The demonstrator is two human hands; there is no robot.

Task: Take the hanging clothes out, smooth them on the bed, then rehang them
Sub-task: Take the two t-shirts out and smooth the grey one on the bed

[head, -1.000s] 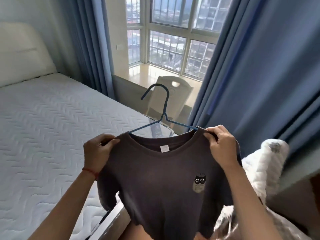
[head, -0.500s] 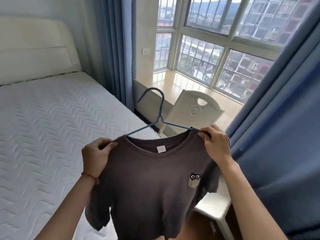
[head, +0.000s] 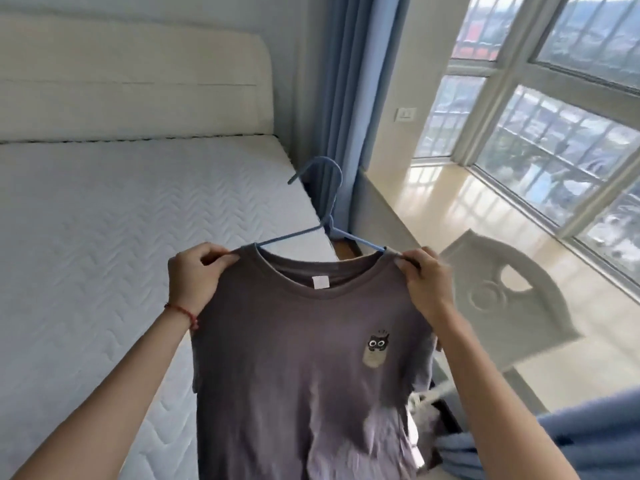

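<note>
A grey-brown t-shirt (head: 294, 358) with a small owl patch on its chest hangs in front of me on a blue wire hanger (head: 329, 202). My left hand (head: 194, 275) grips the shirt's left shoulder over the hanger arm. My right hand (head: 426, 282) grips the right shoulder the same way. The hanger's hook sticks up above the collar, free of any rail. The shirt's hem runs out of the bottom of the view. The white quilted bed (head: 104, 254) lies to the left, under and beyond my left arm.
A cream padded headboard (head: 131, 84) stands at the back of the bed. Blue curtains (head: 349, 109) hang beside a large window (head: 554, 116) with a wide sill. A white chair (head: 512, 299) stands to the right. More blue curtain fabric (head: 568, 441) fills the bottom right.
The view has swung left: the bed and headboard fill more of it, the right curtain has slid to the corner. Both hands keep the same grip on the shirt's shoulders.
</note>
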